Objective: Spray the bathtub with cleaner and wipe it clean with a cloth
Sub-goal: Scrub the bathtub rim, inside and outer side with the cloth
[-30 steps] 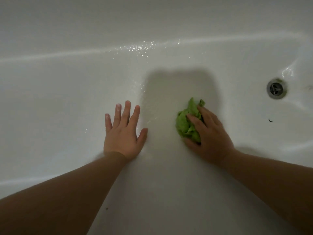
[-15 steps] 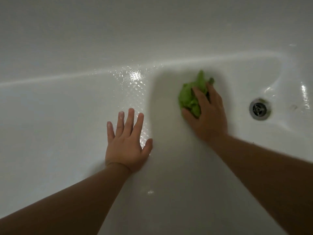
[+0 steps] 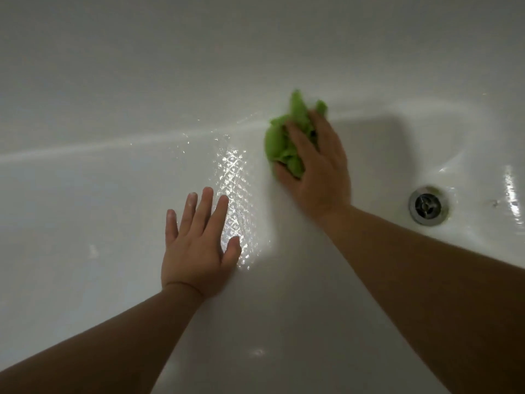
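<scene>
Two hands work: our right hand (image 3: 318, 166) grips the crumpled green cloth (image 3: 287, 137) where the bathtub (image 3: 85, 180) floor meets its far wall; our left hand (image 3: 199, 245) presses flat, fingers spread.

The left hand (image 3: 196, 248) is lying flat, fingers spread; the right hand (image 3: 315, 166) is reaching forward, fingers curling.

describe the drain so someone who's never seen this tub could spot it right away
Start with the white glossy bathtub that fills the view and follow its floor to the far right end. There, right of the right hand gripping the crumpled green cloth, sits the round metal drain. It is the only shiny chrome ring with a dark centre on the white surface.
</scene>
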